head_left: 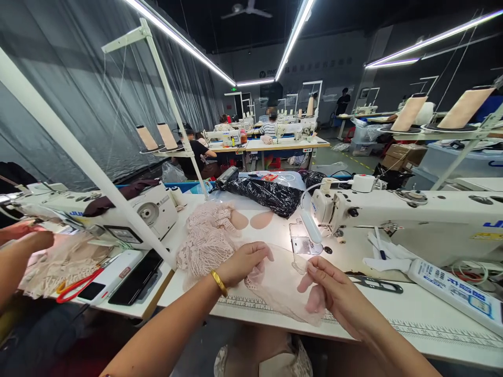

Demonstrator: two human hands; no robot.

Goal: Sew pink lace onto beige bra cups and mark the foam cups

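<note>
My left hand, with a gold bangle at the wrist, pinches the left edge of a sheer pale pink mesh fabric piece on the white sewing table. My right hand grips the same piece at its right side, with fingers showing through the mesh. The fabric lies in front of the needle area of a white sewing machine. A heap of pink lace pieces sits just left of my left hand.
Black plastic bag lies behind the lace. Another person's arm works at the left beside a second machine, red scissors and a black phone. A remote-like control box lies right. Co-workers sit at far tables.
</note>
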